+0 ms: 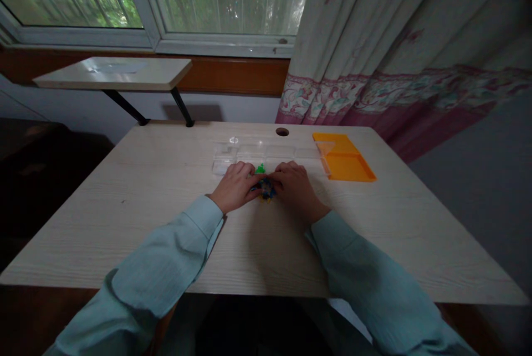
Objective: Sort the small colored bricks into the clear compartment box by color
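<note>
My left hand [233,185] and my right hand [296,185] rest close together on the pale wooden table [137,201], fingers curled inward around a small cluster of coloured pieces [266,189], blue and yellow. A green piece [260,169] shows just beyond the fingertips. Both hands touch the cluster; its shape is mostly hidden by the fingers. Right behind the hands lies a clear plastic compartment box [257,154].
An orange lid [343,158] lies to the right of the clear box. A round cable hole [282,132] sits near the table's far edge. A small shelf [112,72] stands under the window at the back left; a curtain [407,51] hangs at right.
</note>
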Motion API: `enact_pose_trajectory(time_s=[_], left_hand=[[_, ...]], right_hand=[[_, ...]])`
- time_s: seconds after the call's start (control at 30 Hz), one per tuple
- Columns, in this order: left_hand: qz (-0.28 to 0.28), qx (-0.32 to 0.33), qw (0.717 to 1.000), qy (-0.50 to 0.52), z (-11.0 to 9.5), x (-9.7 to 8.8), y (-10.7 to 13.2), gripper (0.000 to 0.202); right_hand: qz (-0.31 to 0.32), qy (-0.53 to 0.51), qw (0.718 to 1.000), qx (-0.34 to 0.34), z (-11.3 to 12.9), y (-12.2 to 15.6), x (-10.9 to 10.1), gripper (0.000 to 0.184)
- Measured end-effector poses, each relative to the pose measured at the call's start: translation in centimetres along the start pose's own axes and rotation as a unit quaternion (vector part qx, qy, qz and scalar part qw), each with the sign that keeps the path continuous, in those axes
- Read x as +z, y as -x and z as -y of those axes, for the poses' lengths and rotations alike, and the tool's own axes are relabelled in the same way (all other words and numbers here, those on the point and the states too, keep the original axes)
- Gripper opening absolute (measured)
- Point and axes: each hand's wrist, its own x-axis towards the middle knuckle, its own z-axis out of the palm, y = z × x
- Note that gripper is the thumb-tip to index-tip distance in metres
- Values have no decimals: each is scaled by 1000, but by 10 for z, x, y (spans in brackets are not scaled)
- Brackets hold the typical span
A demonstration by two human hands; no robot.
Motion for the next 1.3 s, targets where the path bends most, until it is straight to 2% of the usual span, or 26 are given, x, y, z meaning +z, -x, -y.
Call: enact_pose_trajectory(time_s=[0.23, 0.47, 0.83, 1.3], left_hand=[[-3, 4, 1000, 13, 3, 3, 2, 35], [-26, -5, 999, 20, 8, 1, 5, 27], [-54, -30, 998, 27, 17, -6, 7, 21], [-19, -12, 999, 29, 15, -9, 7, 24]], right_hand=[[-9, -9, 1000, 21, -7, -2, -2, 19], [14, 2, 1000, -2, -8, 0, -4, 16], [13, 8, 1000, -18, -4, 2, 0, 15], [2, -12, 1000, -11, -2, 1, -2, 12]])
